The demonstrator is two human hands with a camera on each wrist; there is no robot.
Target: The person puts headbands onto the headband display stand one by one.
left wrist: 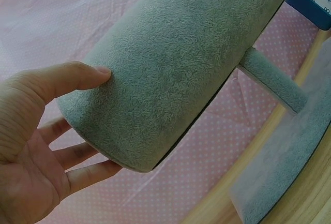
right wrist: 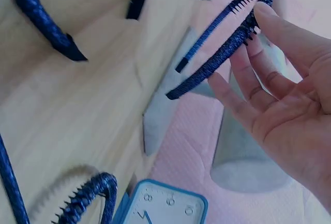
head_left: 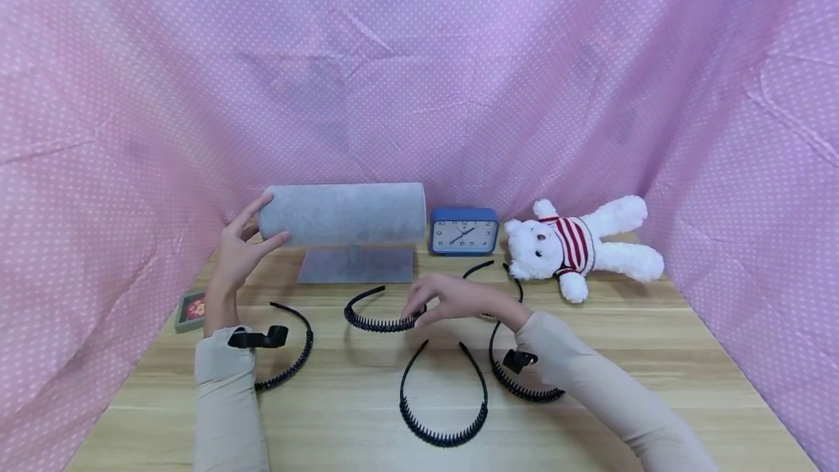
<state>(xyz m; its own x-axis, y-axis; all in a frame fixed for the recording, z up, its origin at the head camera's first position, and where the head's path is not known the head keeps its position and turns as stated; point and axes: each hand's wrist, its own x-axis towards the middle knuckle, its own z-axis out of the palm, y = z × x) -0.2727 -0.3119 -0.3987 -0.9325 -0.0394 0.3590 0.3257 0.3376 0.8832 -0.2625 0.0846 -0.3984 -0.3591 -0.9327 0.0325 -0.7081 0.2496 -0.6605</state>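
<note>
A grey plush headband stand (head_left: 344,213), a thick roll on a post over a flat base (head_left: 328,266), stands at the back left of the table. My left hand (head_left: 241,250) grips the roll's left end. In the left wrist view its thumb (left wrist: 85,76) presses the plush, while the other fingers reach behind the end. With my right hand (head_left: 452,297) I pinch a black toothed headband (head_left: 376,326) by one side, raised over the table in front of the base. The right wrist view shows this headband (right wrist: 227,48) between thumb and fingers, its two tips pointing away.
More black headbands lie around: one at left (head_left: 308,348), one in front (head_left: 442,441), one at right (head_left: 524,392), one behind my right wrist (head_left: 521,288). A blue clock (head_left: 464,233), a white plush bear (head_left: 577,242) and a small framed item (head_left: 190,312) line the edges. Pink dotted cloth (head_left: 419,79) hangs behind.
</note>
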